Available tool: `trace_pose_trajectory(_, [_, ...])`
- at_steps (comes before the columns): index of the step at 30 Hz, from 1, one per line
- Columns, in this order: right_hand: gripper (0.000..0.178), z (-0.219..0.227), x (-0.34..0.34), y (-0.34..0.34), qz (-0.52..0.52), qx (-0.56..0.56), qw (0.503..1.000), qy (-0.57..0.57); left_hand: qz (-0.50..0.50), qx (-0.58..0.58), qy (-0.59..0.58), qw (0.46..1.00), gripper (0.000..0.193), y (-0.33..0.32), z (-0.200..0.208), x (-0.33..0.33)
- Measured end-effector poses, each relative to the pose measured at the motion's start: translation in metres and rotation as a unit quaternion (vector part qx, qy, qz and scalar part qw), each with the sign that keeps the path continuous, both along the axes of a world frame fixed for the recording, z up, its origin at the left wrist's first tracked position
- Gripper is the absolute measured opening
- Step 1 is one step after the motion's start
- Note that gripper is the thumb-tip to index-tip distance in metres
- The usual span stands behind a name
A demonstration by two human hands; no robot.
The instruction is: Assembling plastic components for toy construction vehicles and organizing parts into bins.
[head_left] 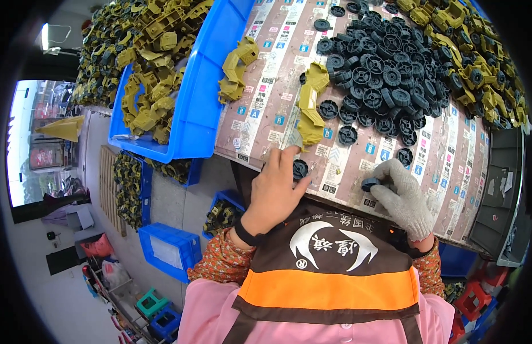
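Observation:
My bare left hand (273, 192) rests at the table's near edge, fingers apart. Between its thumb and fingertips lies a black toy wheel (300, 168); whether they touch it I cannot tell. Just beyond the fingertips is an olive-yellow plastic toy vehicle body (310, 112), lying lengthwise away from me. My right hand (406, 200), in a pale knitted glove, pinches another black wheel (369, 184) between thumb and fingers, low over the table. A large heap of black wheels (386, 71) covers the middle of the table, with loose ones (347, 135) along its near side.
A blue bin (200, 97) of olive vehicle parts stands at the table's left, beside another part (239, 66). Assembled vehicles with wheels (478, 74) are piled at the far right. Blue crates (171, 246) stand on the floor at left; a grey crate (495, 189) is at right.

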State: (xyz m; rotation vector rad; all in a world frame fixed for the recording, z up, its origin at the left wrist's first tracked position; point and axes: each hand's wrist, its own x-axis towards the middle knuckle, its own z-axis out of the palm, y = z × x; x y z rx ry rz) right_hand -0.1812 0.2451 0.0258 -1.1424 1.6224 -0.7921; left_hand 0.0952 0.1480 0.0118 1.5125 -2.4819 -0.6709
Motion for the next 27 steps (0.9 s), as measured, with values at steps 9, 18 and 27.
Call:
trace_pose_trajectory(9, [0.014,-0.010,-0.011,-0.011,-0.083,0.022,0.994,-0.068,-0.045,-0.024,0.207,0.977,0.057,-0.014,0.011,-0.052])
trace_pose_trajectory(18, [0.015,-0.008,-0.010,-0.012,-0.133,0.011,0.985,-0.107,0.179,0.104,0.389,0.898,0.085,-0.111,-0.025,-0.087])
trace_pose_trajectory(27, [0.020,0.026,0.029,0.003,0.280,-0.125,0.950,-0.058,0.164,0.302,0.480,0.807,0.079,-0.125,-0.016,-0.062])
